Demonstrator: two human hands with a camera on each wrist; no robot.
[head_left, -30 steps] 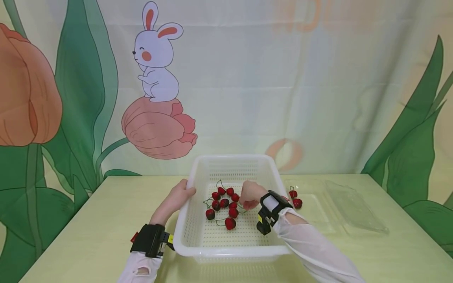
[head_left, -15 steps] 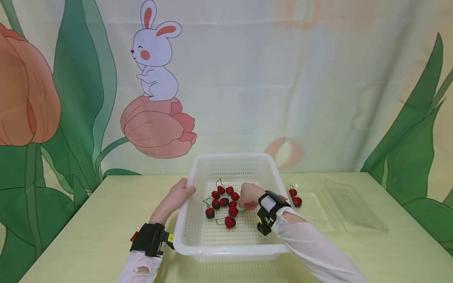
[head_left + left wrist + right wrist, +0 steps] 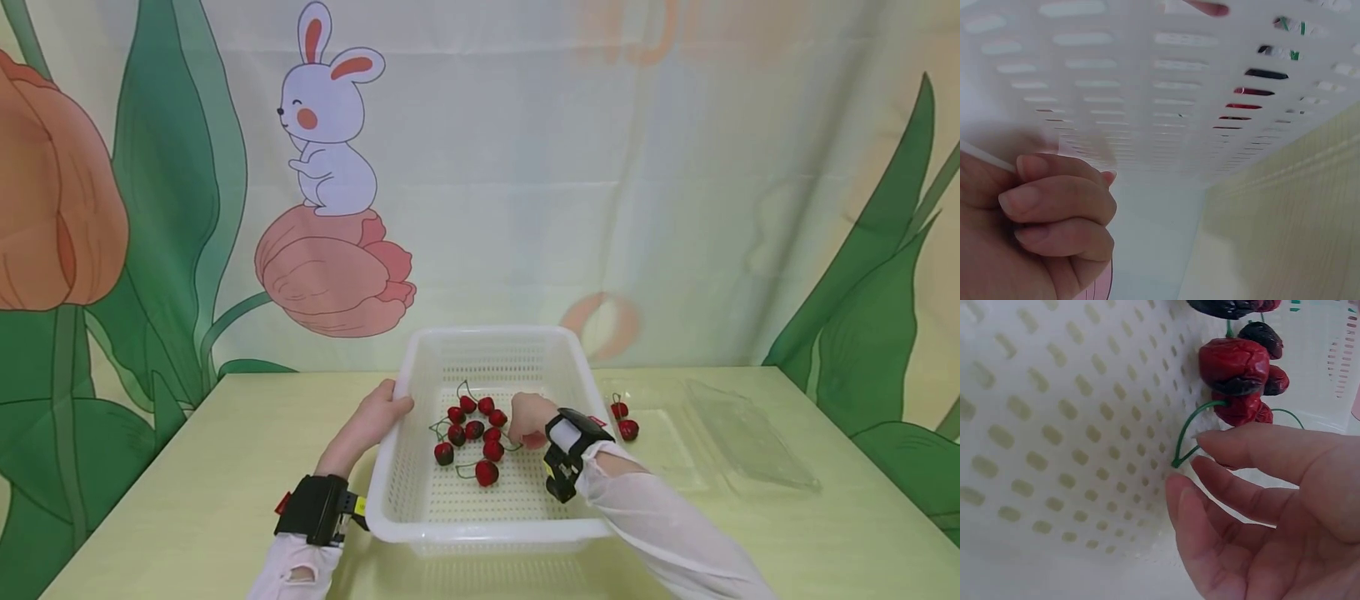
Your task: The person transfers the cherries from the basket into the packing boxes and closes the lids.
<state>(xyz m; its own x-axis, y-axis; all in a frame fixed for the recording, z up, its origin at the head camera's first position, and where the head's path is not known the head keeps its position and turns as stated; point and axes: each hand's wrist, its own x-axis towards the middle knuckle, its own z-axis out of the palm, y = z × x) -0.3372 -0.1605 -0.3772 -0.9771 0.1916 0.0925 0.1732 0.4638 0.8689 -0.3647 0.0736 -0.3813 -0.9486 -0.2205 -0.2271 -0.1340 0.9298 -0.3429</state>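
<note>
A white perforated plastic basket (image 3: 491, 532) stands on the table with several red, dark-patched cherries (image 3: 487, 473) inside, some bearing green stems. My left hand (image 3: 378, 414) grips its left rim; in the left wrist view the fingers (image 3: 1066, 209) curl by the slotted wall. My right hand (image 3: 531, 419) reaches down inside, right of the cherries. In the right wrist view, thumb and fingertips are bent around a forked green stem (image 3: 1184, 431) that leads to a cherry (image 3: 1234, 365). I cannot tell whether they pinch it. In the head view those fingertips are hidden.
To the right lies a clear plastic box (image 3: 663, 450) with two cherries (image 3: 627, 429) at its left side. Its flat clear lid (image 3: 753, 437) lies beside it. A printed cloth backdrop (image 3: 487, 183) hangs behind the pale table (image 3: 187, 500).
My right hand has sunk slightly lower in the basket, staying beside the same cherries. The left hand keeps its hold on the rim, and the cherries lie as before.
</note>
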